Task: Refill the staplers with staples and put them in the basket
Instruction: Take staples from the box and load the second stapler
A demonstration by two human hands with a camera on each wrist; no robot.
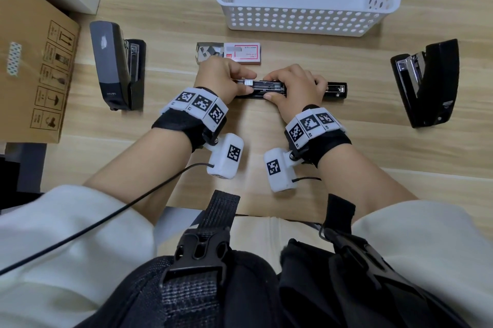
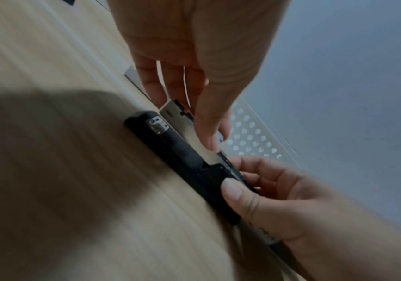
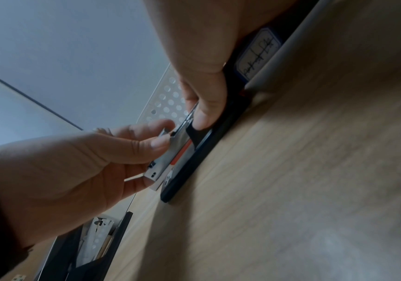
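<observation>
A black stapler (image 1: pixel 334 90) lies opened flat on the wooden table, its metal magazine facing up. My left hand (image 1: pixel 251 81) pinches a short silver staple strip (image 1: pixel 249 82) between thumb and forefinger over the magazine's left part. My right hand (image 1: pixel 267 88) grips the stapler's middle, thumb on the near side and fingers over the far side. In the left wrist view the left fingers (image 2: pixel 210 136) touch the metal rail beside the black base (image 2: pixel 177 150). The right wrist view shows the right thumb (image 3: pixel 205 114) pressed on the stapler (image 3: pixel 209 152). The white perforated basket (image 1: pixel 293 20) stands behind.
An open staple box (image 1: pixel 241 53) lies just behind the hands. A second black stapler (image 1: pixel 117 66) lies at the left and a third (image 1: pixel 426 82) at the right, both hinged open. A cardboard box (image 1: pixel 34 60) fills the far left edge.
</observation>
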